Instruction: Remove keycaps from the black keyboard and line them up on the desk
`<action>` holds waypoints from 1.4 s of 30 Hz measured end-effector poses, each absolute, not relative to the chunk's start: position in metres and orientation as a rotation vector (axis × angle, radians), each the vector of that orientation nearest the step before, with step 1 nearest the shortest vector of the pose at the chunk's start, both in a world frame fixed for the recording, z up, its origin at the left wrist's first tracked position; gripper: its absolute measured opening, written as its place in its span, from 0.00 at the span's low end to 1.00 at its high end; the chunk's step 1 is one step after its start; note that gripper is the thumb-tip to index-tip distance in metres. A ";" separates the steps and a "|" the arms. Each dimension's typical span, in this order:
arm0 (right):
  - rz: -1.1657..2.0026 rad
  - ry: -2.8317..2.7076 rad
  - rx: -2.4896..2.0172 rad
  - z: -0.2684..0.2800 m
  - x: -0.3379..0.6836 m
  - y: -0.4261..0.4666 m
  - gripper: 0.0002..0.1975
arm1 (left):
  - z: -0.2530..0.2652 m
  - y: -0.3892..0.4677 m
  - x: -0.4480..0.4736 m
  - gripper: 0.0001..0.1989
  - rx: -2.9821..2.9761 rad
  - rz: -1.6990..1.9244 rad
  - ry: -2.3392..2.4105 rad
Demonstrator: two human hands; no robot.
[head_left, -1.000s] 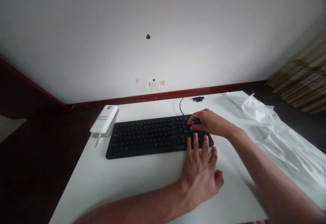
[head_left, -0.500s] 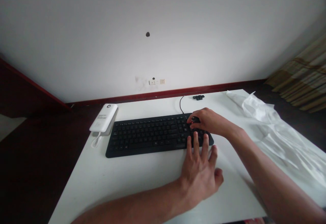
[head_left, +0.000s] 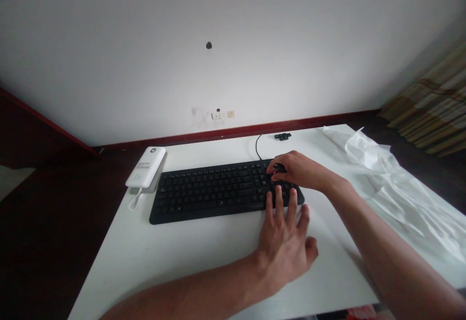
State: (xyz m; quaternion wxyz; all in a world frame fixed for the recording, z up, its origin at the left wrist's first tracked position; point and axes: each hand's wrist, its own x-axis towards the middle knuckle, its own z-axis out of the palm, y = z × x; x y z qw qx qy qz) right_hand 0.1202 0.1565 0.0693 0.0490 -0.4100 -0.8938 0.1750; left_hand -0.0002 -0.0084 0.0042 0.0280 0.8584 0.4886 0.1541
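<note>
A black keyboard [head_left: 207, 193] lies flat on the white table [head_left: 174, 271]. My left hand [head_left: 286, 247] is open, fingers spread, with its fingertips resting on the lower right part of the keyboard. Above it, my right hand [head_left: 300, 170] bends over the number pad, thumb and fingers drawn close together at the keys. What sits between those fingertips is too small and hidden to make out. Several loose black keycaps [head_left: 283, 136] lie in a small cluster behind the keyboard.
A white power bank [head_left: 147, 167] with a short white cable [head_left: 135, 201] is left of the keyboard. The keyboard's black cord [head_left: 257, 146] runs toward the back edge. Crumpled white plastic sheeting [head_left: 386, 179] covers the table's right side. A wall with sockets [head_left: 223, 114] stands behind.
The view has shifted very slightly. Both hands keep nearly the same place on the keyboard.
</note>
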 end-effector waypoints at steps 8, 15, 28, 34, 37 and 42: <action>0.531 -2.739 -1.230 0.068 0.118 0.157 0.08 | 0.002 -0.008 0.000 0.34 2.674 0.489 1.501; 0.536 -2.722 -1.235 0.065 0.119 0.158 0.08 | 0.002 -0.007 0.000 0.34 2.670 0.505 1.502; 0.493 -2.159 -1.177 0.059 0.135 0.176 0.11 | 0.006 -0.010 0.002 0.38 2.762 0.480 1.509; 0.422 -1.655 -1.177 0.034 0.133 0.185 0.18 | 0.012 -0.012 0.006 0.42 2.874 0.504 1.523; 0.415 -1.658 -1.199 0.024 0.135 0.191 0.19 | 0.014 -0.020 0.008 0.47 2.908 0.518 1.473; 0.447 -1.606 -1.199 0.017 0.137 0.197 0.24 | 0.021 -0.036 0.010 0.50 3.010 0.565 1.237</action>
